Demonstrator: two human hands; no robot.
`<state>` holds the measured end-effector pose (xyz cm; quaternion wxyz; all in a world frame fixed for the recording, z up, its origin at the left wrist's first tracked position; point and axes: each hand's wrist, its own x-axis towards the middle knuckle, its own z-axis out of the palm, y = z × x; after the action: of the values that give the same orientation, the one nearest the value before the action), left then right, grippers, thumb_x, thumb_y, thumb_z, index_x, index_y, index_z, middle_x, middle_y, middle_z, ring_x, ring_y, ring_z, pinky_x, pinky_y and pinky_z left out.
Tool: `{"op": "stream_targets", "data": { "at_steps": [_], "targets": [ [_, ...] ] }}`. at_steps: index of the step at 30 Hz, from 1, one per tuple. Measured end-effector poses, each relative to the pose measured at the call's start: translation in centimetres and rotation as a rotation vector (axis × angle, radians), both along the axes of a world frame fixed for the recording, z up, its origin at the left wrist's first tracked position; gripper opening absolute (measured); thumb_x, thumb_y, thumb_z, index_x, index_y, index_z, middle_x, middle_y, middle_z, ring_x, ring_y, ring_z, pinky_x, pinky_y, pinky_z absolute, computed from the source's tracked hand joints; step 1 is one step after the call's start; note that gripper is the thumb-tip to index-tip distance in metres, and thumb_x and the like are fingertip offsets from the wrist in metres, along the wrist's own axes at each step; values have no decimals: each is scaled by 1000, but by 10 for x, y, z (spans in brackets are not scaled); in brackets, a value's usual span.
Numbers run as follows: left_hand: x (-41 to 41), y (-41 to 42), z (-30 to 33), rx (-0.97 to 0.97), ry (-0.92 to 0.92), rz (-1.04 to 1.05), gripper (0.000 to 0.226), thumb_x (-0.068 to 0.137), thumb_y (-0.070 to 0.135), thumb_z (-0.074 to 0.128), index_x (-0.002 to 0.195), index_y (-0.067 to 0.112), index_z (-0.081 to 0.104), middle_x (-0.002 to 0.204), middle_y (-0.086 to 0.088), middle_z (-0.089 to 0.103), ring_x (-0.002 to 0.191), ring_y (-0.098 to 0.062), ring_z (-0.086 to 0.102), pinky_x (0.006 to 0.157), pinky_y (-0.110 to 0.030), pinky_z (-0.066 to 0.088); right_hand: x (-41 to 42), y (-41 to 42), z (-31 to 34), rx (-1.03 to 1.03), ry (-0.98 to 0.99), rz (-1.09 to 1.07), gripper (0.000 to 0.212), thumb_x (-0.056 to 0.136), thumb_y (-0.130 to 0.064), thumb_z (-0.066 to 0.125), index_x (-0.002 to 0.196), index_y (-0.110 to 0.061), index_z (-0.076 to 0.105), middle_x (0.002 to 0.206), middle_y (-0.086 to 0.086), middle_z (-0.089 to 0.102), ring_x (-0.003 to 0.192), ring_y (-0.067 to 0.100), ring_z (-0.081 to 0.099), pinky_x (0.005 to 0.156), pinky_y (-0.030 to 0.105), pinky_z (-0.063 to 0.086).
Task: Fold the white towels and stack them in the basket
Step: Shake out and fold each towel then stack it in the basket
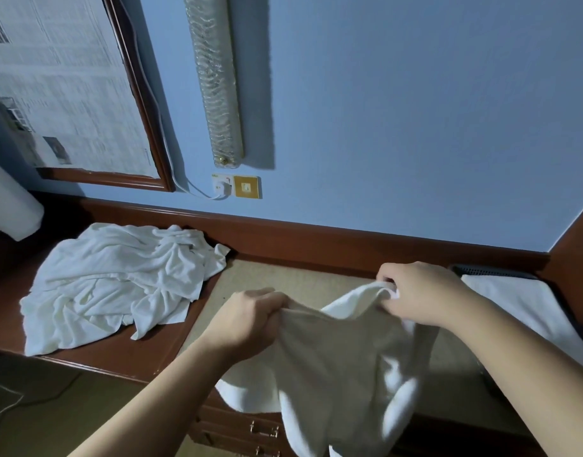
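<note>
I hold a white towel up over the desk by its top edge. My left hand grips one corner, and my right hand pinches the other. The towel hangs down past the desk's front edge. A heap of crumpled white towels lies on the desk at the left. At the right edge stands a dark basket, a folded white towel lying in it.
The wooden desk has a beige inlay and drawers with brass handles below. A raised wooden back rail runs along the blue wall. A framed mirror, a wall lamp and a socket with a plugged cable hang behind.
</note>
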<state>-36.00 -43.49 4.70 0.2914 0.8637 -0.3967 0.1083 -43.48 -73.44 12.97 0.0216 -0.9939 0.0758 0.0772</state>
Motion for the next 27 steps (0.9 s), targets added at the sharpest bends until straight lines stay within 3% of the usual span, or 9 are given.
{"op": "stream_targets", "data": {
  "at_steps": [2, 4, 7, 10, 16, 18, 21, 24, 27],
  "targets": [
    [1, -15, 25, 23, -63, -64, 29, 81, 18, 43, 88, 22, 70, 79, 10, 66, 68, -15, 61, 57, -27, 46, -3, 18, 6, 172, 53, 55, 84, 67, -79, 78, 138, -60, 38, 108, -20, 54, 104, 15, 62, 82, 35, 54],
    [-1, -29, 45, 39, -149, -137, 26, 82, 17, 44, 85, 18, 70, 76, 6, 66, 64, -18, 59, 54, -25, 37, -6, 40, 8, 337, 83, 104, 113, 54, -79, 86, 148, -65, 24, 112, -22, 51, 111, 13, 60, 88, 33, 53],
    [-1, -40, 66, 35, -218, -251, 30, 83, 15, 46, 90, 16, 75, 82, 5, 71, 65, -17, 63, 54, -20, 38, -2, 61, 9, 474, 128, 144, 88, 64, -67, 89, 140, -59, 44, 116, -23, 59, 111, 11, 61, 88, 33, 53],
    [5, -37, 79, 76, -263, -325, 33, 86, 15, 45, 99, 18, 75, 82, 7, 65, 59, -23, 60, 48, -31, 47, 4, 57, 13, 432, 69, 158, 64, 75, -62, 84, 132, -51, 55, 118, -21, 58, 116, 11, 59, 93, 34, 52],
    [3, -25, 93, 146, -355, -460, 21, 88, 6, 50, 91, 20, 65, 80, 6, 53, 56, -23, 46, 48, -27, 33, 8, 43, 13, 577, 165, 214, 75, 69, -65, 81, 138, -60, 49, 129, -15, 63, 125, 5, 57, 108, 40, 49],
    [0, -22, 92, 158, -367, -495, 23, 90, 3, 49, 92, 19, 66, 82, 4, 53, 57, -22, 45, 49, -26, 32, 13, 46, 7, 568, 156, 277, 57, 73, -67, 75, 127, -54, 61, 108, -25, 67, 106, 5, 64, 98, 39, 53],
    [1, -14, 87, 161, -373, -497, 27, 91, 1, 49, 97, 16, 70, 85, 2, 55, 58, -22, 47, 48, -31, 37, 13, 56, 7, 523, 55, 338, 4, 90, -54, 73, 92, -51, 70, 71, -28, 54, 73, 3, 54, 74, 29, 47],
    [9, -2, 82, 159, -372, -441, 24, 89, 1, 48, 93, 12, 68, 85, -1, 53, 59, -24, 47, 47, -37, 41, 8, 57, 7, 473, -22, 312, 30, 97, -54, 66, 67, -54, 61, 64, -23, 54, 62, 5, 48, 65, 30, 40],
    [17, 9, 69, 139, -353, -341, 27, 89, 4, 45, 97, 13, 69, 89, 0, 56, 60, -24, 51, 48, -34, 45, 3, 52, 10, 377, -67, 280, 33, 100, -57, 59, 72, -40, 61, 62, -9, 54, 58, 9, 49, 60, 34, 41]
  ]
}}
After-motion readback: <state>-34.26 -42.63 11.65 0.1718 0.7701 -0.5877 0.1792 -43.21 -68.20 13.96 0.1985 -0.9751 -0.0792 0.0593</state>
